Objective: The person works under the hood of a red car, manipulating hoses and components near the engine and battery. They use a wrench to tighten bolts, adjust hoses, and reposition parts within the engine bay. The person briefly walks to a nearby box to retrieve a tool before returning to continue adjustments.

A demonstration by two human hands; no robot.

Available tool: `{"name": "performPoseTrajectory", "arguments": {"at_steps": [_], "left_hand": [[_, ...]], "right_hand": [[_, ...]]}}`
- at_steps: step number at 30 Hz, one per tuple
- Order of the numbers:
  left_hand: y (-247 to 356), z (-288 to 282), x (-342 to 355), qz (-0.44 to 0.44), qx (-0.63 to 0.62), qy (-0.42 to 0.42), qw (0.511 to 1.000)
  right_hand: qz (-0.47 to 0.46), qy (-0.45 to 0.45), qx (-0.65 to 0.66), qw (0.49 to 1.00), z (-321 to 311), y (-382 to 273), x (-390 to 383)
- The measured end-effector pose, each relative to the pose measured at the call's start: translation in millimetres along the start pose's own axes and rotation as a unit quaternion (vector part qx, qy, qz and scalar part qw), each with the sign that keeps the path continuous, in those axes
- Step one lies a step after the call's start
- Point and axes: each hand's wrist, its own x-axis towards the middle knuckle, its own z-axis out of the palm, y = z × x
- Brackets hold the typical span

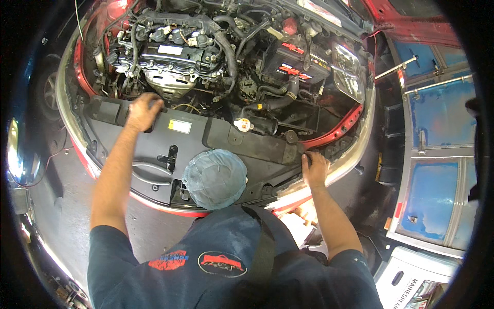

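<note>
My left hand (144, 110) has its fingers curled over the rear edge of a black plastic cover (108, 154) across the front of a red car's engine bay. My right hand (315, 170) grips that cover at its right end, fingertips on the edge. A pale blue cloth, round and wrinkled (213, 180), lies on the cover between my arms. Beyond the cover are the engine (170, 56), a battery (290, 62), hoses and a silver cap (243, 125).
A dark blue vehicle (23, 154) stands at the left, with a wheel (50, 98) behind. At the right are a raised red panel (411, 28), a metal rack with blue panels (432, 190) and a white box (393, 278). Grey floor (144, 216) shows below the bumper.
</note>
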Motion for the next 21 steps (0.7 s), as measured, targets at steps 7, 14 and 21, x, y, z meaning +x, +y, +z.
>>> {"name": "performPoseTrajectory", "arguments": {"at_steps": [7, 14, 21], "left_hand": [[75, 48, 17, 0.038, 0.028, -0.083, 0.995], [32, 98, 86, -0.015, 0.121, -0.277, 0.953], [-5, 220, 118, 0.114, 0.314, -0.572, 0.749]], "right_hand": [[-0.006, 0.024, -0.057, 0.998, -1, -10, 3], [-0.005, 0.009, -0.039, 0.999, -4, -11, 7], [0.013, -0.036, -0.039, 0.999, -7, -10, 15]]}}
